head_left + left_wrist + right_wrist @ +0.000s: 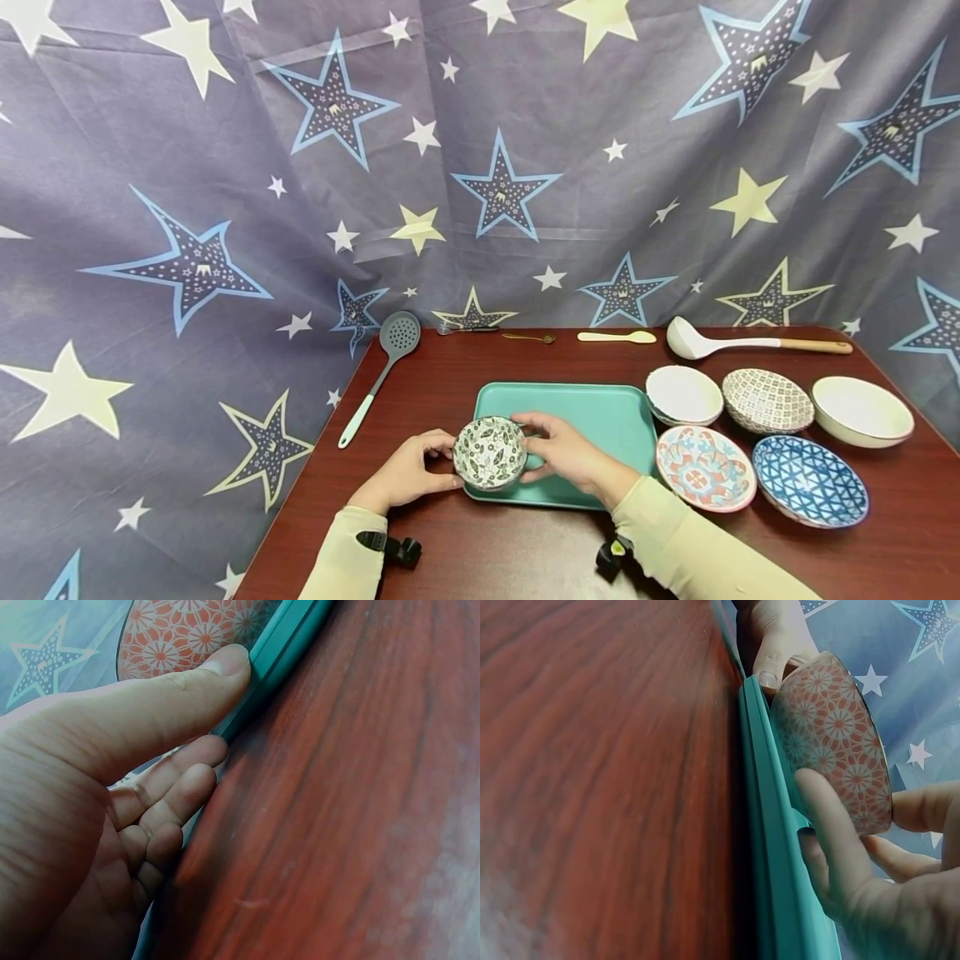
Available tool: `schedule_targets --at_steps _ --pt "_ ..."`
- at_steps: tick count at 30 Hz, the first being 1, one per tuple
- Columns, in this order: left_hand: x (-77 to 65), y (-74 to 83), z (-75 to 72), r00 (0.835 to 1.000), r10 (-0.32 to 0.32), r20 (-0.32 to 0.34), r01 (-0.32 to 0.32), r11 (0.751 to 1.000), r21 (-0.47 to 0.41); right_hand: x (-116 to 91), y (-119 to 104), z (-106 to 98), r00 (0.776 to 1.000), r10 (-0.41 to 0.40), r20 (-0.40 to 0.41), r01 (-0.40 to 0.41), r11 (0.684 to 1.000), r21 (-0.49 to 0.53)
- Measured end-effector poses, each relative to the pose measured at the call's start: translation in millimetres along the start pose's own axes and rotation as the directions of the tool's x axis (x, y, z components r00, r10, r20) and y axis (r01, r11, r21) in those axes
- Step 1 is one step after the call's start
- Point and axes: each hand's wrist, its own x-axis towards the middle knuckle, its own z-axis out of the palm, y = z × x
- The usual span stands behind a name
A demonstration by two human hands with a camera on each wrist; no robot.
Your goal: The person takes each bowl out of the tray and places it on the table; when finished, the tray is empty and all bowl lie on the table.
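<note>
A small bowl [491,453] with a leafy inside stands on the left end of a teal tray [592,408]; its outside wall [832,739] is red with white flowers. My left hand [408,471] is at the bowl's left side, thumb [217,671] by the tray's edge and the other fingers loosely bent. Whether its fingertips touch the bowl I cannot tell. From the right, my right hand [566,454] holds the bowl, thumb low on the wall and fingers at the rim. The bowl's base is partly hidden.
Right of the tray are several bowls, among them a pink-patterned one [706,468] and a blue one [810,481]. A ladle [750,342] lies behind them. A slotted turner [382,367] lies at left. A yellow spoon [617,337] is along the back edge.
</note>
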Motion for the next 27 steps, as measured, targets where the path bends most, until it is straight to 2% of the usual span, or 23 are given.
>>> schedule_targets --at_steps 9,17,27 --pt "0.7 -1.2 -0.3 1.000 -0.020 0.003 0.020 1.000 -0.008 1.1 0.4 1.4 1.000 -0.011 0.004 0.011 1.000 0.026" --pt "3.4 -38.8 6.0 0.999 -0.035 0.010 0.035 0.999 0.033 -3.6 -3.2 2.8 0.999 -0.021 -0.025 0.021 1.000 0.017" --pt "1.8 -39.5 2.7 0.999 -0.044 0.029 0.042 0.998 0.056 -12.4 -17.4 -0.9 0.997 -0.051 -0.059 0.052 0.999 0.003"
